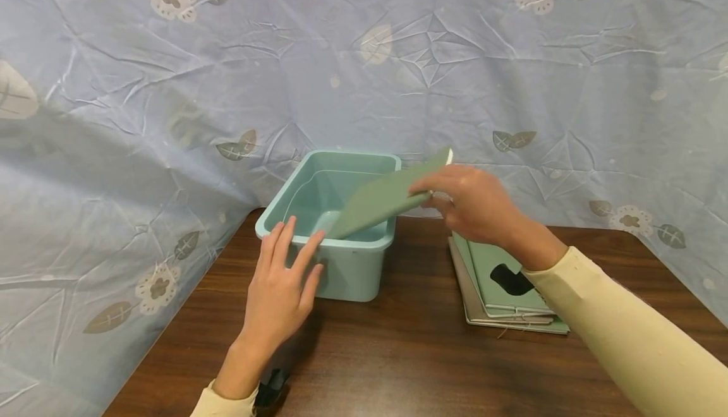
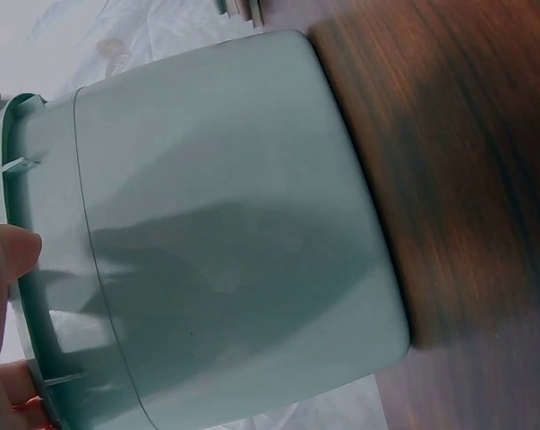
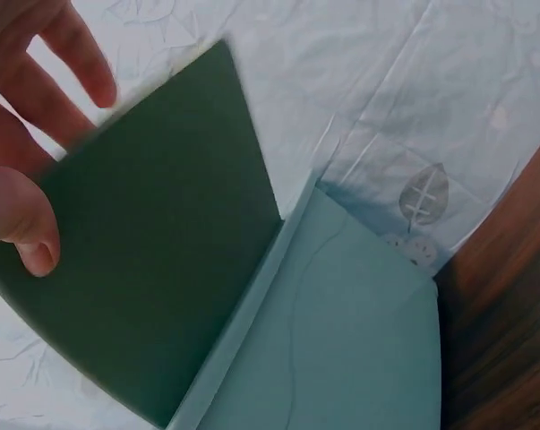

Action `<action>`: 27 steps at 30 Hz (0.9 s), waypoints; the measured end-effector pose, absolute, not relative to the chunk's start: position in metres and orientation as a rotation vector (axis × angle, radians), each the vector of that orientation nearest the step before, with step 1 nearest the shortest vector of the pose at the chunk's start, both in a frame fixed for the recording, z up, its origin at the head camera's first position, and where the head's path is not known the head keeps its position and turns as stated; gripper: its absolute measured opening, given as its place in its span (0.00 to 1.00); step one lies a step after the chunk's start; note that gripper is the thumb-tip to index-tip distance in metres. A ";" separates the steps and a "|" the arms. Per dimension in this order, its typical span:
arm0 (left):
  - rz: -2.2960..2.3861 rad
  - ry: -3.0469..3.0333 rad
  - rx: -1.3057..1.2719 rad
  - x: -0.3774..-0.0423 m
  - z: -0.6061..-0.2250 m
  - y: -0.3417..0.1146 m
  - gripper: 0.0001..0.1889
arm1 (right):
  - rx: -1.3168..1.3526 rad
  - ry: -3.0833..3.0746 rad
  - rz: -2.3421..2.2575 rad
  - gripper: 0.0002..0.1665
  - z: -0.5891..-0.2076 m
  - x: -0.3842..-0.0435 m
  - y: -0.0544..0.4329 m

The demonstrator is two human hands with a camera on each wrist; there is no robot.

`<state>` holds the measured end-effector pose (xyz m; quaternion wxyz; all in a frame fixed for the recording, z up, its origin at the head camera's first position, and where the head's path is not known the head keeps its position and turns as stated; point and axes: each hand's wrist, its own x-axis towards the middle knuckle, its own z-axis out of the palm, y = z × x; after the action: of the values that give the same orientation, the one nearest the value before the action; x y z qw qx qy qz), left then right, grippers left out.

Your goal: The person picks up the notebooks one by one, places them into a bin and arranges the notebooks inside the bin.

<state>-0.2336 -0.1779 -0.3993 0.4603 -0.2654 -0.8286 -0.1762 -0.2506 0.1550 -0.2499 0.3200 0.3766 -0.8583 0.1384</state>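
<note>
Brown wooden table (image 1: 392, 360) in front: the left hand (image 1: 279, 297), fingers spread, touches the near rim of a bin (image 1: 349, 271); a notebook stack (image 1: 512, 306) lies rightward; the right hand (image 1: 478, 205) pinches a green notebook (image 1: 381, 201), its lower end inside the bin; flowered cloth (image 1: 335, 107) hangs behind.

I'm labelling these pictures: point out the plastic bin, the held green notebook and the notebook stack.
Plastic bin (image 1: 349, 273): head view, on its front wall.
Held green notebook (image 3: 153, 242): right wrist view, middle of its cover.
Notebook stack (image 1: 510, 302): head view, on its uppermost cover.
</note>
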 end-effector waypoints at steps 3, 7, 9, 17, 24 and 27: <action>-0.437 -2.041 -0.655 -0.233 -0.399 -0.178 0.30 | 0.993 -2.216 0.402 0.20 -0.248 -0.250 0.154; -0.438 -2.049 -0.657 -0.232 -0.398 -0.179 0.30 | 0.989 -2.218 0.422 0.26 -0.245 -0.248 0.153; -0.435 -2.051 -0.656 -0.232 -0.397 -0.179 0.30 | 0.989 -2.243 0.416 0.29 -0.244 -0.246 0.153; -0.435 -2.049 -0.650 -0.231 -0.398 -0.180 0.30 | 0.956 -2.315 0.395 0.33 -0.241 -0.242 0.152; -0.438 -2.057 -0.651 -0.231 -0.398 -0.181 0.30 | 0.943 -2.317 0.349 0.33 -0.238 -0.242 0.154; -0.436 -2.057 -0.651 -0.231 -0.398 -0.181 0.31 | 0.946 -2.312 0.339 0.33 -0.236 -0.242 0.156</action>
<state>-0.2307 -0.1806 -0.3977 0.4531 -0.2635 -0.8331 -0.1768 -0.2417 0.1564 -0.2360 0.3054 0.3575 -0.8732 0.1280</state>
